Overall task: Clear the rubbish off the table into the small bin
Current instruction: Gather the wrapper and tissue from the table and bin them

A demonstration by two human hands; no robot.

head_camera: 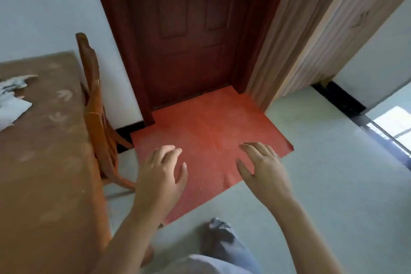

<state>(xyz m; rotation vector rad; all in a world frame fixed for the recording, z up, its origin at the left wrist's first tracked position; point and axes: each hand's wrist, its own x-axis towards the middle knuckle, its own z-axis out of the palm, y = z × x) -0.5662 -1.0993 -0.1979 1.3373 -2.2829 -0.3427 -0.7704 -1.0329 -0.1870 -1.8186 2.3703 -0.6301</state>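
Brown table (51, 162) with crumpled white paper (11, 98) on top

Paper rubbish (9, 93) on counter (49, 140)
Crumpled white wad (13, 83) just beside flat white sheet (12, 110), at frame's left edge, partly cropped.

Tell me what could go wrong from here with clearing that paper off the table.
The white paper lies on the table at the view's left edge, partly cut off, so scraps may be missed. No bin is in view, so loose pieces might drop while carried. The chair stands close beside the table and could trip a foot.
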